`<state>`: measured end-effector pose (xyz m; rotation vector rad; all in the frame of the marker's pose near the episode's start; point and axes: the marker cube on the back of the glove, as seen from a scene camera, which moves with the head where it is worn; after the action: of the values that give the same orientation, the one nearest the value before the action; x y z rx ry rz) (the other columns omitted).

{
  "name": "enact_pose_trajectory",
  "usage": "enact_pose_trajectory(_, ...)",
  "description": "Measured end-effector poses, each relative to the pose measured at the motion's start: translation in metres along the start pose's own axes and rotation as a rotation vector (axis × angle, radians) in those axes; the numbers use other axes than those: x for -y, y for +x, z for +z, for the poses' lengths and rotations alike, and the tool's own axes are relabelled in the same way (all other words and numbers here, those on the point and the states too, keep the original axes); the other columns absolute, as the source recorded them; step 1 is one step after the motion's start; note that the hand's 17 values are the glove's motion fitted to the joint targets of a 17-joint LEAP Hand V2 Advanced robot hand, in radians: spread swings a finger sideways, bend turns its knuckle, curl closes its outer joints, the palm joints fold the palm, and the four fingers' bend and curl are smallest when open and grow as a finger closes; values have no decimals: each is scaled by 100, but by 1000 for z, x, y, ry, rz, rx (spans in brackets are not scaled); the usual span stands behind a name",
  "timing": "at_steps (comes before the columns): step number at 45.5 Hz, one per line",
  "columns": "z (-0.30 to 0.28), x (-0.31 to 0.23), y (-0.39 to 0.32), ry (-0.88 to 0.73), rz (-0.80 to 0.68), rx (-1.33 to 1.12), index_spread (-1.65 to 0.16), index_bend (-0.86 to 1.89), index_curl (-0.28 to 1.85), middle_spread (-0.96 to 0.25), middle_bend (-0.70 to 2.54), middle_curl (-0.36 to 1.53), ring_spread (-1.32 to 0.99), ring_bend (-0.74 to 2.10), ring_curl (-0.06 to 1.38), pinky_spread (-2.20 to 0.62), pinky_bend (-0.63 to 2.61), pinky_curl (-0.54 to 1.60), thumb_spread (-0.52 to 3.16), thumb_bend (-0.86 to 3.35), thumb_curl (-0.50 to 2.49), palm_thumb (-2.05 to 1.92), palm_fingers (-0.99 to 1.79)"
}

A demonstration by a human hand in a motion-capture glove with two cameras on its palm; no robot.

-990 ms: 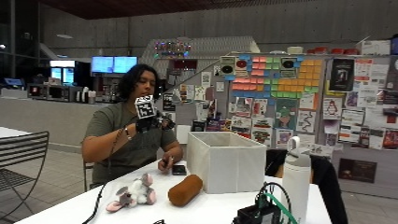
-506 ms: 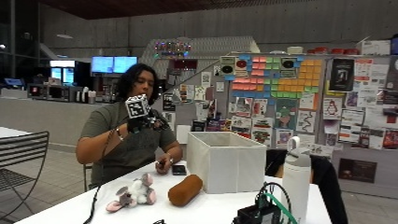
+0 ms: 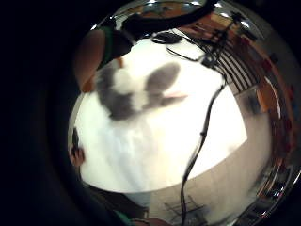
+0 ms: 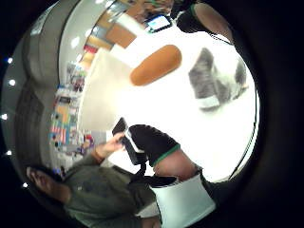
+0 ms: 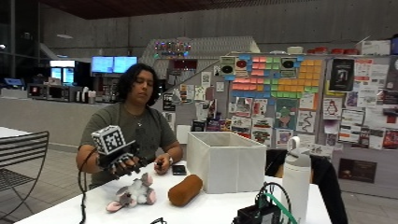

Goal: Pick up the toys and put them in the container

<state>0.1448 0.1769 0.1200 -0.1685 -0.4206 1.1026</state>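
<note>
Currently the white bin [image 5: 227, 161] has mouse toy [image 5: 132, 195] and brown roll [image 5: 185, 190] outside on the counter [image 5: 211, 210]; right hand [image 5: 122, 162] hovers above, fingers [image 5: 127, 167] loosely curled, holding nothing.

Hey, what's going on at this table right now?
A person sits at a white table, tidying toys into a white fabric container. Nothing is in it that can be seen. Their gloved right hand hovers with fingers spread just above a grey and white plush mouse, not touching it. A brown cylinder-shaped plush lies beside the mouse, against the container's front. The bare hand rests on the table near a small black device.
</note>
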Motion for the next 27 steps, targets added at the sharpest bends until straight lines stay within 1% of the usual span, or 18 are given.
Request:
enact_pose_trajectory(2, 16, 10, 8, -10, 31, -23, -41, 19, 28, -13, 21, 24, -25, 34, 14, 0, 53, 28, 115, -4, 20, -4, 31)
enact_pose_trajectory(7, 65, 29, 21, -66, 91, -87, -42, 19, 30, -13, 19, 26, -21, 19, 12, 2, 58, 31, 103, -7, 22, -7, 13)
enact_pose_trajectory(9, 83, 37, 26, -84, 92, -68, -42, 20, 31, -13, 20, 26, -19, 16, 11, 2, 59, 32, 99, -7, 23, -7, 9)
enact_pose_trajectory(11, 94, 41, 27, -53, 87, -30, -43, 25, 32, -14, 21, 27, -19, 14, 10, 3, 57, 31, 95, -7, 24, -7, 12)
enact_pose_trajectory(12, 97, 41, 26, -18, 85, -15, -44, 32, 34, -15, 24, 28, -19, 14, 9, 3, 55, 30, 94, -8, 24, -8, 21)
enact_pose_trajectory(13, 99, 41, 24, 25, 81, -8, -44, 33, 33, -16, 23, 28, -18, 14, 8, 4, 54, 29, 93, -7, 24, -8, 23)
enact_pose_trajectory(14, 100, 41, 22, 67, 75, -11, -44, 39, 35, -18, 28, 29, -21, 25, 10, 3, 50, 28, 98, -5, 24, -6, 44)
enact_pose_trajectory(17, 100, 38, 13, 173, 58, -62, -41, 29, 30, -22, 43, 33, -30, 47, 14, -5, 44, 23, 109, 3, 27, 7, 84)
enact_pose_trajectory(19, 99, 36, 8, 241, 50, -94, -40, 20, 28, -23, 48, 35, -34, 57, 17, -13, 49, 24, 115, 6, 28, 12, 95)
enact_pose_trajectory(22, 96, 32, 4, 350, 33, -124, -38, 7, 26, -27, 55, 39, -37, 77, 26, -26, 62, 30, 120, 13, 33, 25, 118)
enact_pose_trajectory(24, 94, 27, 2, 405, 26, -128, -38, 8, 26, -29, 62, 42, -38, 84, 31, -30, 67, 33, 121, 16, 35, 30, 121)
enact_pose_trajectory(27, 93, 16, -3, 450, 31, -113, -37, 13, 26, -30, 77, 48, -37, 95, 36, -34, 72, 37, 122, 19, 39, 38, 134)
